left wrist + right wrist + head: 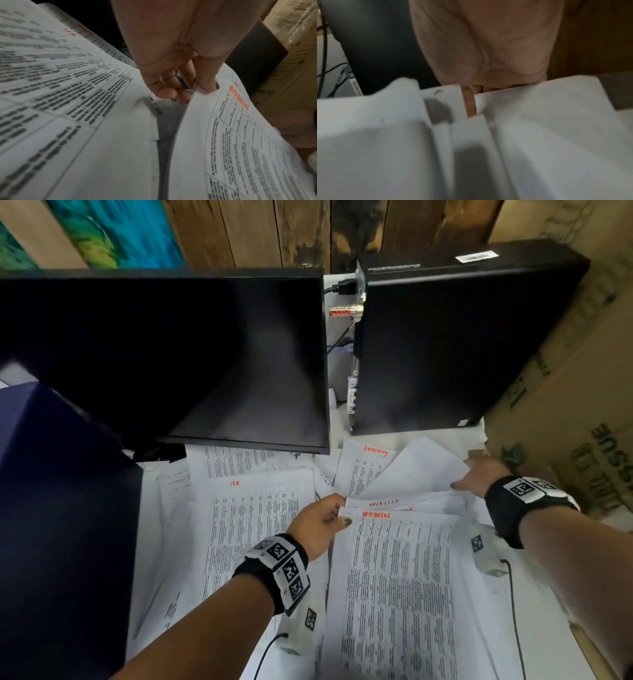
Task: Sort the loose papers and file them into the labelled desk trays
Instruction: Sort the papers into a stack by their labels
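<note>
My left hand (320,522) pinches the top left corner of a small stack of papers, thumb on top and fingers curled underneath; the top sheet is the ADMIN sheet (400,587), lettered in red, and the left wrist view shows the same pinch (173,75) at the edge of that sheet (240,142). Just under it, a sheet marked TASKLIST (383,503) peeks out at the stack's 12 o'clock edge. My right hand (479,475), at 2 o'clock from the left, grips a blank-faced sheet (418,470) by its right edge, lifted and tilted over the pile; in the right wrist view one finger (471,104) shows between blurred white sheets (539,128), so the grip is there, but how many sheets it takes I cannot tell. At 9 o'clock from the left hand lies the HR sheet (253,529), flat on the tabletop (534,604) among other loose pages. Another page with red lettering I cannot read (363,470) lies at 12 o'clock, partly under the lifted sheet. A dark monitor (191,354) and a black computer case (445,344) stand beyond the papers, with cardboard boxes (575,412) at 3 o'clock.
</note>
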